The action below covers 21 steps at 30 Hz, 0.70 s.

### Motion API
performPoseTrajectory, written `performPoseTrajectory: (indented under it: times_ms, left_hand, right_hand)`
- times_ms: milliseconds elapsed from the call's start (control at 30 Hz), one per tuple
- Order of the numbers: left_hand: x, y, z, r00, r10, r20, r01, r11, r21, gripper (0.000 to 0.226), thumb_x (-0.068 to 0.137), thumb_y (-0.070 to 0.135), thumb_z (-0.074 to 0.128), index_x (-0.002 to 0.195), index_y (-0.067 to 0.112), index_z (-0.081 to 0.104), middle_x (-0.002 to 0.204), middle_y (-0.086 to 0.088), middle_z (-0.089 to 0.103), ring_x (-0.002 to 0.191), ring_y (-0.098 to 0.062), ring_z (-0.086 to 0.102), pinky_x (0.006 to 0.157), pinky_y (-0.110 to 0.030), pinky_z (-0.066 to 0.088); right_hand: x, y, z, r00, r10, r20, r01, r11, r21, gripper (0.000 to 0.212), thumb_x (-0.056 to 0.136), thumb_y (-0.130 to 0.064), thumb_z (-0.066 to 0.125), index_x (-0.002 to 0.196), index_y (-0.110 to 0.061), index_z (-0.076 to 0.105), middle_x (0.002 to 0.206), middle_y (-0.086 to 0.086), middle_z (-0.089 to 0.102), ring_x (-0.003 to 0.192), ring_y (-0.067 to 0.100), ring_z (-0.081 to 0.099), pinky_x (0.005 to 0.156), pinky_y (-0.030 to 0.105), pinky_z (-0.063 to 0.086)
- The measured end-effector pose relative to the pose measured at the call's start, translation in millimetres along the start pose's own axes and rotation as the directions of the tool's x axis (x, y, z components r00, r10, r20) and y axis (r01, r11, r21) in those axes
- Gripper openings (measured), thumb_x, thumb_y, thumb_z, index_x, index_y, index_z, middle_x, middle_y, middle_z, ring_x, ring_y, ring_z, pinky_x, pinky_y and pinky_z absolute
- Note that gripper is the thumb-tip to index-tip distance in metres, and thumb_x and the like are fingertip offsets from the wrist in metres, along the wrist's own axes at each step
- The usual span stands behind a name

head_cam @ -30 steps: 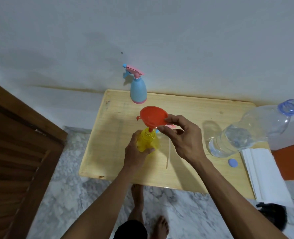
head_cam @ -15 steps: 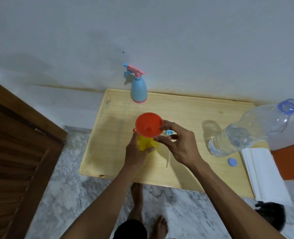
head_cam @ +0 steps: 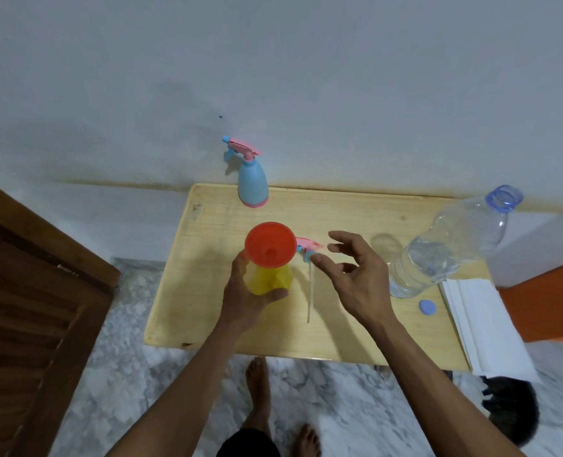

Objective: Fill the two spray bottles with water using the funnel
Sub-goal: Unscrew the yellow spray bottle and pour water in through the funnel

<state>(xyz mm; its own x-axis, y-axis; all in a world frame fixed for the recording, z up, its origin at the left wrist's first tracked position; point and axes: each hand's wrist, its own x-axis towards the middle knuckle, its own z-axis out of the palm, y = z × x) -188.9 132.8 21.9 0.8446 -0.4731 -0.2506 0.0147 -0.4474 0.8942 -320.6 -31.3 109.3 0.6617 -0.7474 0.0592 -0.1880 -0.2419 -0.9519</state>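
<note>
Funnel (head_cam: 270, 244) now sits unaided in the yellow bottle (head_cam: 268, 278), mid-table (head_cam: 207, 225). Left hand (head_cam: 245, 296) grips the bottle. Right hand (head_cam: 352, 275) has released the funnel, fingers spread: pouring comes next. Water bottle (head_cam: 451, 245) stands uncapped at the right edge; the detached sprayer (head_cam: 308, 247) lies between.

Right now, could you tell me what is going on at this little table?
A person is getting ready to fill spray bottles. The left hand grips the yellow spray bottle, which has the red funnel sitting in its neck. The right hand hovers open beside it, holding nothing. The bottle's spray head lies on the table. The uncapped water bottle and the blue spray bottle stand untouched.
</note>
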Motion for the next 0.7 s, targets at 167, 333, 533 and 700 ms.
performPoseTrajectory:
  times_ms: [167, 333, 533, 700]
  left_hand:
    - [-13.8, 28.0, -12.9, 0.992, 0.082, -0.093, -0.093, 0.988, -0.127, 0.124, 0.054, 0.032, 0.099, 0.154, 0.029, 0.026, 0.156, 0.001, 0.039, 0.141, -0.010, 0.038, 0.108, -0.037, 0.041]
    - [-21.2, 61.6, -15.1, 0.973, 0.175, -0.153, -0.197, 0.970, -0.141, 0.120, 0.056, 0.040, 0.098, 0.154, 0.024, 0.030, 0.156, 0.000, 0.040, 0.142, -0.014, 0.040, 0.114, -0.039, 0.040]
    - [-24.6, 69.5, -7.1, 0.967, 0.188, -0.172, -0.198, 0.979, -0.039, 0.110, 0.060, 0.044, 0.094, 0.151, 0.021, 0.036, 0.148, -0.003, 0.048, 0.134, -0.018, 0.047, 0.111, -0.043, 0.043]
    - [-30.1, 66.0, -1.2, 0.961, 0.198, -0.191, -0.204, 0.979, -0.009, 0.104, 0.061, 0.048, 0.091, 0.147, 0.024, 0.040, 0.133, 0.001, 0.055, 0.126, -0.022, 0.053, 0.103, -0.039, 0.046]
  right_hand:
    - [-18.2, 11.2, -27.4, 0.976, 0.009, -0.218, -0.019, 0.999, -0.040, 0.048, 0.080, -0.036, 0.085, 0.121, -0.022, 0.064, 0.110, -0.008, 0.066, 0.101, 0.001, 0.064, 0.072, 0.014, 0.053]
    - [-41.4, 23.9, -50.3, 0.839, -0.011, -0.544, -0.021, 0.998, -0.053, 0.044, 0.079, -0.032, 0.086, 0.107, -0.018, 0.055, 0.097, 0.005, 0.056, 0.083, 0.019, 0.054, 0.077, 0.040, 0.049]
    - [-20.7, 39.3, -80.2, 0.733, 0.049, -0.678, -0.108, 0.993, -0.046, 0.112, 0.064, -0.039, 0.095, 0.148, -0.007, 0.028, 0.147, 0.012, 0.032, 0.131, 0.029, 0.034, 0.108, 0.034, 0.036]
    - [9.0, 47.8, -91.3, 0.819, 0.105, -0.564, -0.106, 0.994, 0.032, 0.129, 0.061, -0.042, 0.096, 0.157, -0.025, 0.011, 0.160, 0.005, 0.031, 0.144, 0.022, 0.033, 0.108, 0.033, 0.032]
